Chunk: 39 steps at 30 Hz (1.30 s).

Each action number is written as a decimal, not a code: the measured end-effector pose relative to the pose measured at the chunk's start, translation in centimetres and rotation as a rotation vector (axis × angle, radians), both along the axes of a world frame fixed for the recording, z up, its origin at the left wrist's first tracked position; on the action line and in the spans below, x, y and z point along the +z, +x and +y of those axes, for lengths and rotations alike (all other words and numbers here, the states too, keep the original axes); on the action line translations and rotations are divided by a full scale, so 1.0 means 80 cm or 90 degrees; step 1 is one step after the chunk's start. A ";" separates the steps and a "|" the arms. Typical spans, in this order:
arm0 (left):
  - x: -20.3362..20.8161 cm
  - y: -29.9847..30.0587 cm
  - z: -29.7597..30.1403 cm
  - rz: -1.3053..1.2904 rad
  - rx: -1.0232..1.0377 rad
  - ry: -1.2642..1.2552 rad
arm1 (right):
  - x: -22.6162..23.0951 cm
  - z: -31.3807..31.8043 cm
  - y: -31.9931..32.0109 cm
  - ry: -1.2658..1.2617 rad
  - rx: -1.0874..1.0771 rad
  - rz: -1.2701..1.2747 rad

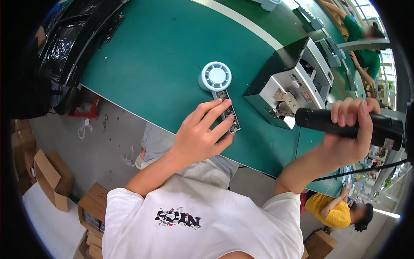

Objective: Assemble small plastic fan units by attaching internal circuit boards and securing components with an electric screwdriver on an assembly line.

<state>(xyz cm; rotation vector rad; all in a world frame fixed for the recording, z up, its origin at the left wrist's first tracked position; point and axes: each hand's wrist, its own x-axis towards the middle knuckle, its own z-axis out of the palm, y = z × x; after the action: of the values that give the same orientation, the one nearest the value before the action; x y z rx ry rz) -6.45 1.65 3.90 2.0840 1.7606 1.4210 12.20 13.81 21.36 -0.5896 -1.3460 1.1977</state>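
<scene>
Your left hand [202,134] lies on the green worktop [164,56], fingers extended and close together, fingertips pressing on the handle of a small white handheld fan [221,93]. The fan lies flat near the worktop's front edge. Its long axis runs from about 11 o'clock to 5 o'clock: the round white grille head points to 11 o'clock, and the dark exposed circuit strip of the handle trails to 5 o'clock under your fingers. Your right hand [351,131] is wrapped fully around a black electric screwdriver [345,123], held roughly level with its tip toward 9 o'clock. The tip is just beside the grey screw-feeder machine [291,84], which stands at 3 o'clock from the fan.
</scene>
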 end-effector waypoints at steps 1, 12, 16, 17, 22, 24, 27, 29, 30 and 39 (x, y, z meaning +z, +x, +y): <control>0.000 -0.001 -0.001 0.000 -0.005 -0.001 | -0.001 -0.005 -0.003 -0.015 0.003 -0.004; -0.002 -0.010 -0.006 0.019 -0.004 0.019 | -0.006 -0.035 -0.115 0.083 0.109 0.009; 0.000 -0.011 -0.005 -0.005 -0.010 0.022 | -0.016 -0.034 -0.138 0.026 0.054 -0.016; -0.003 -0.011 -0.006 -0.005 -0.007 0.024 | -0.019 -0.033 -0.143 0.024 0.064 -0.015; -0.005 -0.013 -0.006 -0.014 -0.010 0.026 | -0.024 -0.031 -0.152 0.030 0.063 0.010; -0.004 -0.013 -0.005 -0.015 -0.009 0.026 | -0.025 -0.029 -0.154 0.033 0.050 0.005; -0.005 -0.012 -0.005 -0.019 -0.007 0.023 | -0.028 -0.028 -0.156 0.041 0.051 -0.005; -0.006 -0.012 -0.004 -0.024 -0.008 0.022 | -0.028 -0.029 -0.159 0.037 0.027 -0.007; -0.006 -0.013 -0.005 -0.021 -0.019 0.015 | -0.029 -0.029 -0.159 0.035 0.025 -0.008; -0.004 -0.013 -0.006 -0.012 -0.034 0.004 | -0.035 -0.035 -0.168 0.043 0.027 -0.021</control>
<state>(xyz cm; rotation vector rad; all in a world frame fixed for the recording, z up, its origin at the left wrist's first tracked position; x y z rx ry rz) -7.47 1.17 3.58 2.0979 1.6817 1.4293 -1.22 10.97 18.54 -0.5362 -1.4281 1.1764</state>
